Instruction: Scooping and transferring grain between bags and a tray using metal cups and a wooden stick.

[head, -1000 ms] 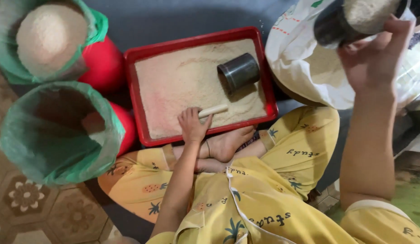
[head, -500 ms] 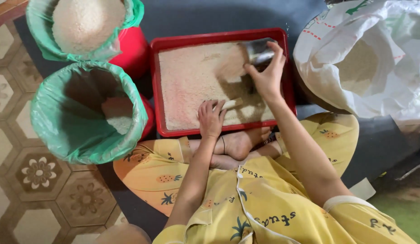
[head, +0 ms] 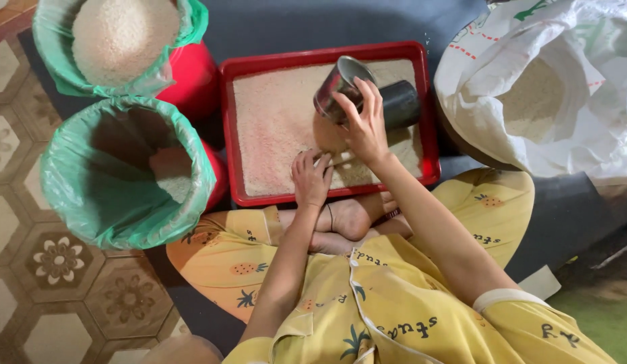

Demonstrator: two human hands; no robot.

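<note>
A red tray (head: pixel 227 128) spread with rice lies in front of my crossed legs. My right hand (head: pixel 362 127) grips a metal can (head: pixel 337 86), tipped over the tray's right part, with rice heaped beneath it. A second, dark can (head: pixel 401 104) lies on its side in the tray just behind. My left hand (head: pixel 311 178) rests on the rice at the tray's near edge, fingers around a pale stick (head: pixel 340 160).
Two red buckets lined with green bags stand left of the tray: the far one (head: pixel 121 37) heaped with rice, the near one (head: pixel 128 172) holding a little. A large white sack (head: pixel 549 87) of rice lies open at the right. Patterned floor tiles show at left.
My right hand brought the can of rice down from the sack at upper right to the tray and tipped it over. My left hand stayed at the tray's near edge.
</note>
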